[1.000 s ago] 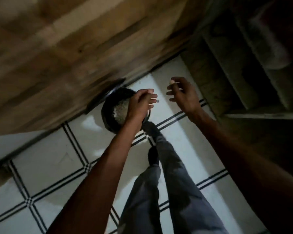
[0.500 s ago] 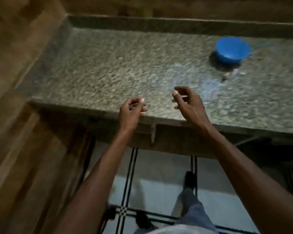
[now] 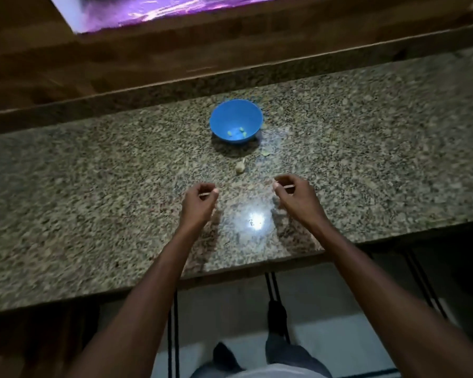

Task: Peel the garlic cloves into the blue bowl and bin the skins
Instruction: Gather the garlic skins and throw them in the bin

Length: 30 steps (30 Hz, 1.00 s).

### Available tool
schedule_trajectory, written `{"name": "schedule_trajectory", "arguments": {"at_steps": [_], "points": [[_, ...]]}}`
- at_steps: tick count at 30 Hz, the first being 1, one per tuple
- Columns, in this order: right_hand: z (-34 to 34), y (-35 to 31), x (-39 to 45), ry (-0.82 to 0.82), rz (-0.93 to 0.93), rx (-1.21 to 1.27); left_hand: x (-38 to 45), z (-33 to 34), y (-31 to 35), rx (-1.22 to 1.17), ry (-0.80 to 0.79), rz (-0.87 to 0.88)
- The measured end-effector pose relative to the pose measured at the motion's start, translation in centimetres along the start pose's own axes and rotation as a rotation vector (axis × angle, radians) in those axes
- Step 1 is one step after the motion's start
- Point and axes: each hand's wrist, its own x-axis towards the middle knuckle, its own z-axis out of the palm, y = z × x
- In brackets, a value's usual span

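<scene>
While hands [image 3: 198, 201] [image 3: 295, 197] hover, garlic [image 3: 240, 167] lies just beyond, untouched.

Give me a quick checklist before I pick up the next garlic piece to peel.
1. Garlic piece on the counter, in front of the blue bowl: ok.
2. Path to it from both hands unobstructed: ok.
3. Left hand free: cannot tell; fingers are curled, and something thin may sit at the fingertips.
4. Right hand free: cannot tell, same reason.
5. Bowl upright, already holding peeled cloves: ok.
6. Loose skin scrap beside the bowl still to bin: not ok.
</scene>
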Motion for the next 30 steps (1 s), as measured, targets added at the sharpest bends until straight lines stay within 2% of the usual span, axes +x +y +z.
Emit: {"name": "schedule_trajectory", "arguments": {"at_steps": [8, 12, 16, 18, 22, 24, 30], "points": [[0.6, -0.4, 10.2, -0.024, -0.094, -0.288, 5.8, 2.7, -0.6, 0.367, -0.072, 0.118], [1.7, -0.2, 14.6, -0.053, -0.163, -0.498, 7.1, 2.8, -1.2, 0.383, -0.075, 0.122], [2.4, 0.7, 15.7, -0.103, -0.222, -0.646, 8.2, 2.9, -1.8, 0.316, -0.073, 0.113], [2.4, 1.0, 15.1, -0.072, -0.219, -0.602, 8.7, 3.2, -1.6, 0.252, -0.057, 0.108], [1.1, -1.3, 13.2, 0.080, -0.146, -0.280, 9.6, 4.3, -0.2, 0.168, -0.051, 0.144], [0.8, -3.5, 13.5, 0.102, -0.135, -0.179, 10.1, 5.1, 0.6, 0.165, -0.073, 0.184], [2.4, -7.9, 18.3, 0.091, -0.273, -0.222, 11.0, 6.8, 1.0, 0.275, -0.128, 0.252]]}}
